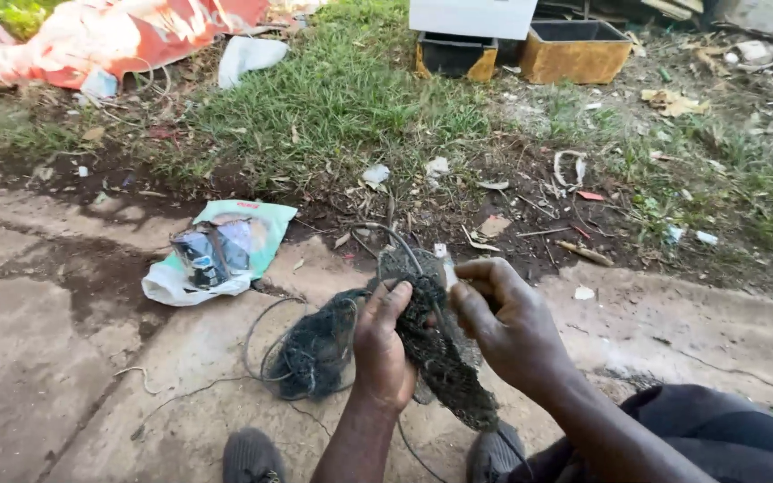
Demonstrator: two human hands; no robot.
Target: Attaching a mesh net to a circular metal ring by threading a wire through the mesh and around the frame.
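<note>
A dark mesh net (436, 353) hangs bunched between my two hands, and part of it lies heaped on the concrete (315, 353) below. My left hand (383, 344) grips the bunched net from the left, thumb on top. My right hand (503, 317) pinches the net's upper edge together with a small pale tool (445, 265) that sticks up between its fingers. A thin dark cord (386, 231) loops up from the net and trails over the ground.
A crumpled plastic bag (216, 252) lies on the concrete slab (64, 358) to the left. Beyond are dirt, litter and grass (333, 98). Two rusty yellow boxes (574, 49) stand at the top. My shoes (252, 458) are at the bottom edge.
</note>
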